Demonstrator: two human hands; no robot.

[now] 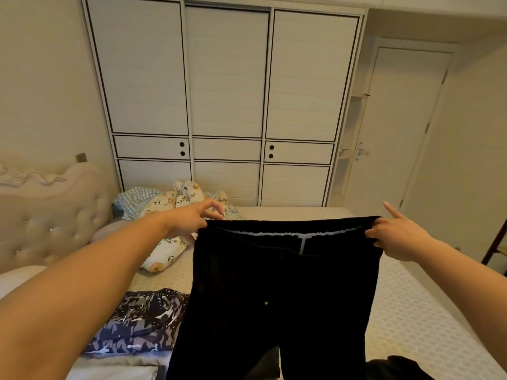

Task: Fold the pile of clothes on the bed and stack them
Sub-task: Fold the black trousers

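A pair of black trousers [279, 292] hangs in front of me above the bed [411, 311], waistband up and stretched wide, legs dangling down. My left hand [192, 219] pinches the left end of the waistband. My right hand [397, 234] grips the right end, its index finger sticking out straight. A folded dark patterned garment [137, 322] lies on the bed at the lower left, on top of lighter folded cloth [118, 371]. Another dark garment [395, 368] shows at the bottom right edge.
A floral and checked bundle of bedding [175, 204] lies at the far side near the padded headboard [46, 215]. A white wardrobe [227, 105] stands behind the bed, with a door [397, 133] to its right.
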